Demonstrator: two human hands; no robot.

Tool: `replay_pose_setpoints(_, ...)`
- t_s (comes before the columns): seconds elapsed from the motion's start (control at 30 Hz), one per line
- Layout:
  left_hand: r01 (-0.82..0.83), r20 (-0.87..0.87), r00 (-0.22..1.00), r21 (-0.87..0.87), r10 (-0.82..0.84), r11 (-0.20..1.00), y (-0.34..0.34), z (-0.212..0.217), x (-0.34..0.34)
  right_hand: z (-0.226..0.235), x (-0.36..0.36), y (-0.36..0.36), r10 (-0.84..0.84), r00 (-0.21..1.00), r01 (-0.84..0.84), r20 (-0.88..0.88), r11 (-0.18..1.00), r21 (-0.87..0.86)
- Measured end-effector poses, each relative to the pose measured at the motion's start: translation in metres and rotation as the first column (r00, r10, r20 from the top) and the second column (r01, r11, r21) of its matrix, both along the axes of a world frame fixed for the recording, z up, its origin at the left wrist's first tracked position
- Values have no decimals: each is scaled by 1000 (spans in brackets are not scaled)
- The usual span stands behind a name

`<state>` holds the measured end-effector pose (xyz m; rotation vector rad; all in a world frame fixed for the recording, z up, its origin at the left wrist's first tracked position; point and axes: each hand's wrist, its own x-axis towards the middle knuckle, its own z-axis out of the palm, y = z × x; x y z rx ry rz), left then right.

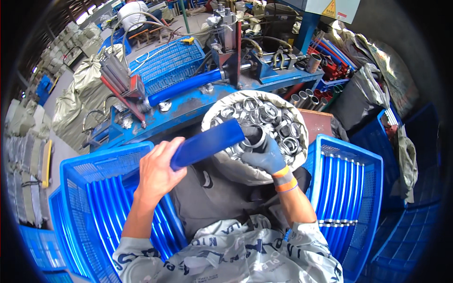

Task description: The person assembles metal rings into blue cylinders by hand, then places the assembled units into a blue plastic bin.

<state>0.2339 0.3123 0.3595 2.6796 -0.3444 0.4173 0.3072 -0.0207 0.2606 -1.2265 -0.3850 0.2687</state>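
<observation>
My bare left hand (158, 169) is wrapped round one end of a blue tube (207, 143), which slants up to the right. Near the tube's far end, my right hand (268, 159), in a grey glove with an orange-banded cuff, pinches a metal ring (255, 137). Whether ring and tube touch cannot be made out. Both hands are over the near side of a round white sack (247, 178) filled with loose metal rings (271, 112).
Blue crates of blue tubes stand at my left (107, 153) and right (351, 147). Beyond the sack is a blue machine bench (188, 106) with another blue tube (184, 88) mounted along it. Metal pipes (309, 100) lie to its right. A person (133, 16) sits far back left.
</observation>
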Motion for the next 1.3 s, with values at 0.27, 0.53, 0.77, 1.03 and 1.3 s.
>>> replay_pose_setpoints(0.27, 136, -91, 988, 179, -121, 974, -3, 13, 1, -34, -8, -7, -63, 987, 100, -151, 962, 253)
replay_pose_setpoints(0.53, 139, -98, 988, 213, -120, 967, -5, 6, 1, -36, -13, -11, -70, 994, 75, -80, 995, 60)
replay_pose_setpoints(0.77, 159, -85, 986, 210, -144, 965, -8, -2, 4, -30, -14, -20, -50, 998, 48, -23, 995, -92)
replay_pose_setpoints(1.03, 183, -42, 983, 127, -179, 975, -19, -20, 5, -64, 4, -29, -76, 985, 57, 156, 991, 125)
replay_pose_setpoints(1.3, -78, -105, 994, -832, -18, 550, 10, -59, -35, -49, 11, -6, 102, 958, 95, -269, 770, 630)
